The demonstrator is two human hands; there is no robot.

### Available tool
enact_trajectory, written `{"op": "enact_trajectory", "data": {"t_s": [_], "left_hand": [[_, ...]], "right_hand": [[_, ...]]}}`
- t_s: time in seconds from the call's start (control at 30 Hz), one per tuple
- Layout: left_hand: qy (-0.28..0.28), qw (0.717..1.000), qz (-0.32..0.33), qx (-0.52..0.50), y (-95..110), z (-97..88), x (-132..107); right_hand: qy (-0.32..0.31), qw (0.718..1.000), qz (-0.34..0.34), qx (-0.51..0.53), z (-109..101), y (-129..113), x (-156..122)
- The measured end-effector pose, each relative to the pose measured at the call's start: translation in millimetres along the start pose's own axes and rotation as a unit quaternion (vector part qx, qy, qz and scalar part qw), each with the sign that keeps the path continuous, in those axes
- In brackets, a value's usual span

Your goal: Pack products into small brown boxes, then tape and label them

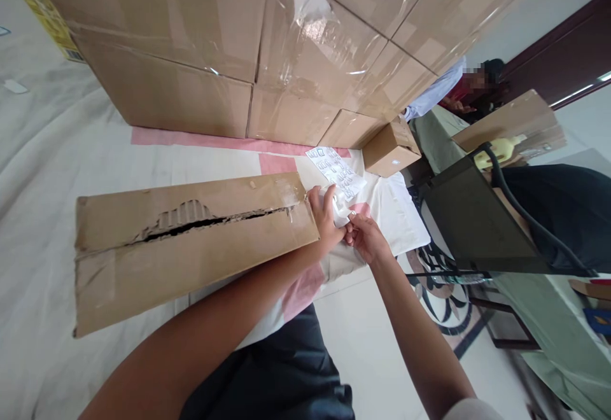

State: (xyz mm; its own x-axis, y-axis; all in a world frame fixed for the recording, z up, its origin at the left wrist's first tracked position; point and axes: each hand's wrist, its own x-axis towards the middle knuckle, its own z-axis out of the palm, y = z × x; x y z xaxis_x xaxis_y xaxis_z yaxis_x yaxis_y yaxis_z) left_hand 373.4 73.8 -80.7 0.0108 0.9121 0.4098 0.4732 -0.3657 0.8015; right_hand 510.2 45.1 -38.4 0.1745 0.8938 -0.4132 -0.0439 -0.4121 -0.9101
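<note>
My left hand (326, 216) and my right hand (365, 235) meet at the right end of a long flat cardboard box (191, 248) with a torn seam along its top. Both hands pinch a white sheet of small printed labels (340, 175) that lies on the white cloth just beyond the box. The left fingers curl over the sheet's near edge. My right thumb and fingers are pressed together on the same edge, close to the left hand.
Large taped cardboard cartons (267, 44) are stacked behind. A small carton (390, 149) sits right of the label sheet. White and pink cloth (57, 153) covers the table. A dark chair (477, 223) and another person (472, 89) are at right.
</note>
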Motion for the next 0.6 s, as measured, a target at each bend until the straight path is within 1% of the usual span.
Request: {"op": "enact_trajectory", "data": {"t_s": [0.27,0.6], "left_hand": [[-0.007,1.0,-0.006,-0.01,-0.2,-0.2,-0.4],[-0.016,1.0,-0.01,-0.004,1.2,-3.7,-0.2]], "right_hand": [[-0.016,1.0,0.026,0.001,-1.6,-3.9,-1.8],[-0.016,1.0,0.017,0.019,-4.5,-0.2,-0.5]]}}
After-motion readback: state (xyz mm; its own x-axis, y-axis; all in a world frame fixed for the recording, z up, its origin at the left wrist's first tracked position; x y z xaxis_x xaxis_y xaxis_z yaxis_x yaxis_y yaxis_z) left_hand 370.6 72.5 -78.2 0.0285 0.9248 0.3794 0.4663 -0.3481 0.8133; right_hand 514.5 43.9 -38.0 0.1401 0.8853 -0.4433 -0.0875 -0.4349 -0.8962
